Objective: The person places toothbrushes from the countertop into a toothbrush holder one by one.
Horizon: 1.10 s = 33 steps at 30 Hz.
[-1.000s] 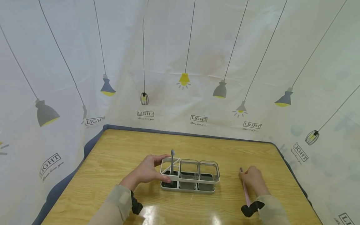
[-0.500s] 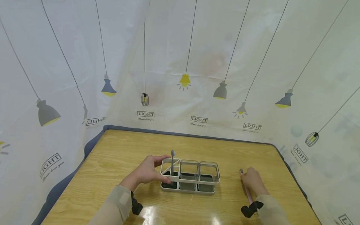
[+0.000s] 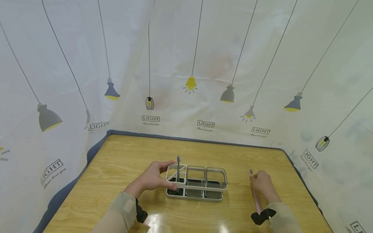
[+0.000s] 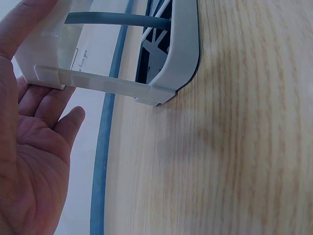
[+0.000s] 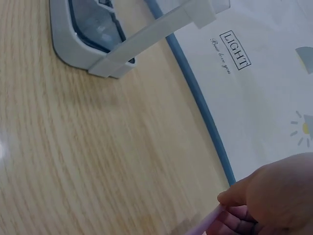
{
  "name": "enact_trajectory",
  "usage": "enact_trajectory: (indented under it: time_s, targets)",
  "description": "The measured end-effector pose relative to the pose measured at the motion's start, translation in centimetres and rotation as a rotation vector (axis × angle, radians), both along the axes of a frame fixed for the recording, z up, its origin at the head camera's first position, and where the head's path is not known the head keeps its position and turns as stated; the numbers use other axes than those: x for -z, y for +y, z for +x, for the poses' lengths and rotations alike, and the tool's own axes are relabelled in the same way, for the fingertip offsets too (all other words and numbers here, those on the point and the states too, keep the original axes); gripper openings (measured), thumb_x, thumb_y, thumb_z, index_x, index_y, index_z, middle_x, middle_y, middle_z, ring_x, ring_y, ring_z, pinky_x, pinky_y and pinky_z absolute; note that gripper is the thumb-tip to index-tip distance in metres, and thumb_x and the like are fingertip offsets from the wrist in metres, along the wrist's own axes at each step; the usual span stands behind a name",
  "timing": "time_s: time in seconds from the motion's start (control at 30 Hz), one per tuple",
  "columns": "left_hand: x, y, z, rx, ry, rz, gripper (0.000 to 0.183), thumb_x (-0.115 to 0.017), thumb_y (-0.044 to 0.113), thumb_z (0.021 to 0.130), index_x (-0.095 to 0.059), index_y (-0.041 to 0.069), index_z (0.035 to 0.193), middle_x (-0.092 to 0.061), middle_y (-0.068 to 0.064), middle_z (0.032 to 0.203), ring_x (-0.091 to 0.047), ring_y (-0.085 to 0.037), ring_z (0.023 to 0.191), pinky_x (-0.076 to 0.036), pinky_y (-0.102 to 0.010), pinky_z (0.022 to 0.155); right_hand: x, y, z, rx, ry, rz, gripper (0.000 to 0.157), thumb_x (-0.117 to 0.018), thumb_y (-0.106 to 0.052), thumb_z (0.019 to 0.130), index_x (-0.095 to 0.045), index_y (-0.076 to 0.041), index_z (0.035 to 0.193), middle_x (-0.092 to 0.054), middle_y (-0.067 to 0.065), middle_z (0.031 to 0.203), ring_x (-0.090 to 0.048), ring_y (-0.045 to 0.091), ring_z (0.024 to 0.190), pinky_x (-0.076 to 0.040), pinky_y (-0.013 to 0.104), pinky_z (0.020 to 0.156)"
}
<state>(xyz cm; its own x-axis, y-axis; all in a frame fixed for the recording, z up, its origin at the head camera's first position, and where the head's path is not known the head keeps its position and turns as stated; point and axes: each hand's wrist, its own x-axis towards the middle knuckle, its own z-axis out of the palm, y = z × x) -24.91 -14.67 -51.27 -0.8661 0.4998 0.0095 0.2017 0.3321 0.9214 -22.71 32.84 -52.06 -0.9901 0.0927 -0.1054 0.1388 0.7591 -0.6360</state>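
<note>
- Now your left hand [image 3: 151, 178] steadies the toothbrush holder [image 3: 196, 183], fingers cupped wide around its end.
- Your right hand [image 3: 261, 183] pinches the pink toothbrush [image 3: 254, 194]; next, I judge, stand it in a free compartment.

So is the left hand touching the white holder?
Touching. In the left wrist view the left hand has its fingers laid against the end frame of the white holder.

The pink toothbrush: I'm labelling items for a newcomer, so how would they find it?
On the wooden table, look right of the white three-compartment holder. The right hand grips a thin pink toothbrush; unlike the grey toothbrush standing in the holder's left compartment, it is outside the holder.
</note>
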Motion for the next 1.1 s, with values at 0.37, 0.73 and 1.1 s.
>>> enact_trajectory:
  time_s: [0.37,0.73,1.1]
  targets:
    - [-0.1,0.0,0.1,-0.003,0.005,-0.008,0.096,-0.103,0.037,0.068,-0.059,0.018,0.152,-0.050,-0.012,0.158,-0.045,-0.039,0.146,-0.039,-0.055,0.118,-3.6,-2.0,-0.5,0.027,0.143,0.011,0.036,-0.052,-0.013,0.108,-0.065,0.019,0.116,-0.069,0.028,0.102,-0.068,0.033,0.087,-0.059,0.043,0.071]
    - [-0.1,-0.1,0.0,0.008,0.004,0.008,0.096,-0.103,0.036,0.068,-0.060,0.017,0.152,-0.050,-0.012,0.159,-0.045,-0.039,0.146,-0.039,-0.056,0.118,-8.4,-6.0,0.3,0.037,0.339,-0.045,0.030,-0.054,-0.017,0.110,-0.066,0.011,0.115,-0.069,0.022,0.101,-0.066,0.032,0.089,-0.056,0.042,0.077]
    - [-0.2,0.0,0.1,0.005,0.008,0.000,0.096,-0.103,0.035,0.068,-0.059,0.017,0.152,-0.051,-0.012,0.158,-0.046,-0.037,0.146,-0.039,-0.056,0.117,-11.9,-9.8,1.4,0.018,0.490,-0.111,0.022,-0.061,-0.015,0.109,-0.067,0.006,0.113,-0.068,0.016,0.096,-0.062,0.026,0.083,-0.051,0.025,0.066]
